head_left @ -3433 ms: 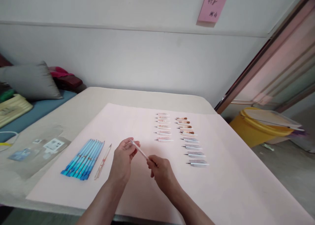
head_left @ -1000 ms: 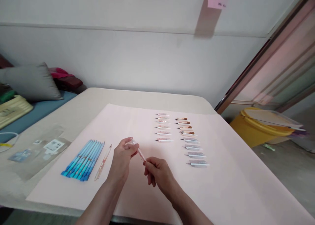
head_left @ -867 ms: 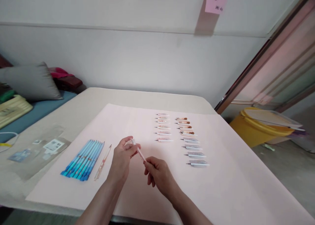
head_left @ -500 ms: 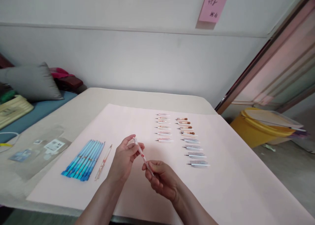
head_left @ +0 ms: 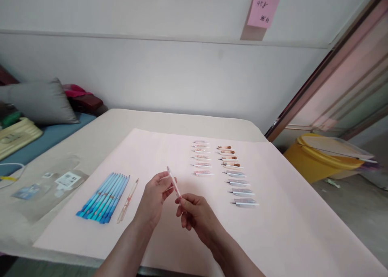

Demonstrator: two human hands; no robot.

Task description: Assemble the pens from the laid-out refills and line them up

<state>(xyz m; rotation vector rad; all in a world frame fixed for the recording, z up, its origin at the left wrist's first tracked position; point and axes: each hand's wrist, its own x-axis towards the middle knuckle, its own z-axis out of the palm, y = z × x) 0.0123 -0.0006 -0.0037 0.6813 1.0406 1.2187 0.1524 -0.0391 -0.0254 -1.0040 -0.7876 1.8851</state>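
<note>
A slim white pen with pink-red markings (head_left: 173, 181) is held tilted between my two hands, its tip pointing up and away. My left hand (head_left: 156, 194) pinches it around the upper part. Fingers of my right hand (head_left: 194, 212) close on its lower end. Left of my hands lies a single pale patterned pen (head_left: 127, 201), and beyond it a row of blue pens (head_left: 103, 197) side by side. To the right, several refills laid with small pink wrapped pieces (head_left: 201, 164) form one column; another column holds brown-ended pieces (head_left: 230, 158) and pale grey ones (head_left: 244, 192).
A pink sheet (head_left: 281, 220) covers much of the white table (head_left: 178, 119). Clear plastic packaging (head_left: 57, 186) lies at the left. A grey cushion (head_left: 39, 101) sits beyond, a yellow bin (head_left: 321, 158) stands right, and a pink note (head_left: 264, 8) hangs on the wall.
My right hand has rolled over and its fingers have shifted on the pen's lower end. More of the pen's upper tip shows above my left fingers.
</note>
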